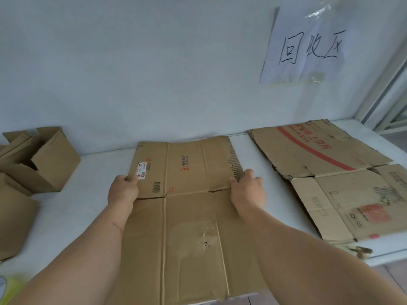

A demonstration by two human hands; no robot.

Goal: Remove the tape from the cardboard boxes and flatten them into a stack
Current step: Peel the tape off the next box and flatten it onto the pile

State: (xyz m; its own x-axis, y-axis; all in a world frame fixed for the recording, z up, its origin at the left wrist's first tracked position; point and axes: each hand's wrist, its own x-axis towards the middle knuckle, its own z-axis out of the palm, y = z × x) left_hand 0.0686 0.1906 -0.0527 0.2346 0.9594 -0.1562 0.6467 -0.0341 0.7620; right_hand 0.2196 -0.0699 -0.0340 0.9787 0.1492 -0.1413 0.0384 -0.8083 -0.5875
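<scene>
You are holding a flattened cardboard box [187, 194] at the centre of the white table [88, 172]. Your left hand [123, 190] is gripping its left edge beside a white label [141, 170]; your right hand [247, 188] is gripping the torn right edge. Flattened boxes [330, 172] are lying stacked to the right; unflattened cartons [41, 159] are sitting far left, under a handwritten paper sign [308, 47] taped on the wall

Three flattened cardboard boxes lie on one white worktop [88, 208]: one in the middle [189, 216] and two at the right [312, 148] [356, 203]. At least two unflattened boxes [50, 159] [13, 216] stand left. One paper sign [308, 47] hangs on the wall. Two hands [123, 190] [247, 190] show
</scene>
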